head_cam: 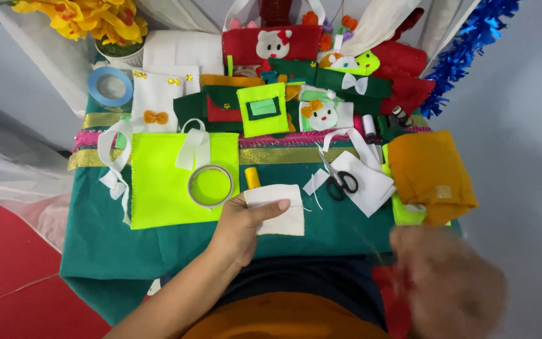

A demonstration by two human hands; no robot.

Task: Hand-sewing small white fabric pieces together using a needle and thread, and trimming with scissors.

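My left hand (241,227) pinches a small square of white felt (281,213) against the green cloth, thumb on top. My right hand (450,282) is blurred at the lower right, close to the camera, with something red (389,295) by its fingers and a thin thread (371,245) running up from it; its grip is too smeared to make out. A roll of clear tape (210,186) lies on a neon yellow felt bag (158,188) just left of my left hand. A yellow thread spool (252,177) stands beside the white square.
Black-handled scissors (340,179) rest on white felt pieces to the right. Folded orange felt (431,172) lies at the right edge. Felt bags and cat-face decorations crowd the back, with a blue tape roll (110,86), yellow flowers (89,16) and blue tinsel (468,50).
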